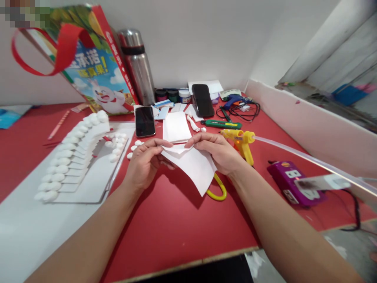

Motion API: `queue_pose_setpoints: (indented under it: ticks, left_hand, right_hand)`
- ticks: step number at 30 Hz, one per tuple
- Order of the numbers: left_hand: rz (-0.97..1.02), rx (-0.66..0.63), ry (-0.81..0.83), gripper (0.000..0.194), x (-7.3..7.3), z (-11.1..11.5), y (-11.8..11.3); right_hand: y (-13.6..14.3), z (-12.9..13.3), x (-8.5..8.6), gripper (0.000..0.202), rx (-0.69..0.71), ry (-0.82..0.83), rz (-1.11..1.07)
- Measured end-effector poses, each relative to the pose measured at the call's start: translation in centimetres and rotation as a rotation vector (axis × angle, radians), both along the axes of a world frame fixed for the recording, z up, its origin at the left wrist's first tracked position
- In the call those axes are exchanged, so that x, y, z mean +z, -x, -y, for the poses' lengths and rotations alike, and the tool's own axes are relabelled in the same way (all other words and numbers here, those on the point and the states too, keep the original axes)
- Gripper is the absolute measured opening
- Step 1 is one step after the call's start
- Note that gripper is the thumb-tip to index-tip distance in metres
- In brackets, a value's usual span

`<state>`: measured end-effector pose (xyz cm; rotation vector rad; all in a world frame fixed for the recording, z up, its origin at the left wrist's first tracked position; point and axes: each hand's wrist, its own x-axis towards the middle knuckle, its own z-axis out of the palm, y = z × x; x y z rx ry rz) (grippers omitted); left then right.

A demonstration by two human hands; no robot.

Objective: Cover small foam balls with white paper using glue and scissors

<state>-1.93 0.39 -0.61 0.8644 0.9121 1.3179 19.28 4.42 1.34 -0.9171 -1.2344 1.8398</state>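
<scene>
White sheet (194,169) pinched between two hands on a crowded bench (176,236)

The left hand (144,161) and right hand (222,153) grip the sheet's upper edge, fingers closed on it, thumbs near each other; a small flap is turned over there, and the rest slants down toward the right. A yellow loop (220,188) pokes out below the right fingers, partly covered by the sheet. Just beyond the fingertips lies a white paper stack (176,126). A yellow glue gun (244,144) sits close beside the right hand, its long clear stick (288,154) reaching rightward over a purple box (287,179). A green cutter (223,124) lies beyond the right fingers, with a dark phone (203,101) and tangled cables (249,114) farther back. Beyond the left fingers is another phone (145,122); farther off stand a steel flask (140,74) and a printed bag (103,84). Left of that hand, rounded white pieces (67,153) line a stepped white model (88,190).
</scene>
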Motion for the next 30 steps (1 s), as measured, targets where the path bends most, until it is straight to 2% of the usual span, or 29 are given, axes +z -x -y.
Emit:
queue_pose_setpoints:
  ticks: [4,10,17,24,30]
  left_hand:
    - [0.015,-0.009,0.021,0.019,-0.1,0.0,0.2]
    - [-0.032,-0.023,0.103,0.045,0.2,0.2,-0.2]
    - [-0.116,-0.04,0.084,0.037,-0.3,0.0,-0.4]
    - [-0.173,0.015,0.026,0.026,-1.1,-0.2,0.0]
    - [-0.287,-0.081,-0.007,0.022,-0.9,0.4,-0.7]
  right_hand:
    - [0.0,0.0,0.0,0.013,0.005,-0.09,0.067]
    - [0.2,0.3,0.4,0.019,0.028,-0.185,0.21]
    - [0.1,0.4,0.7,0.023,0.069,-0.246,0.27]
    - [-0.3,0.0,0.5,0.02,-0.031,-0.274,0.182]
    - [0.4,0.0,-0.4,0.026,-0.053,-0.293,0.23]
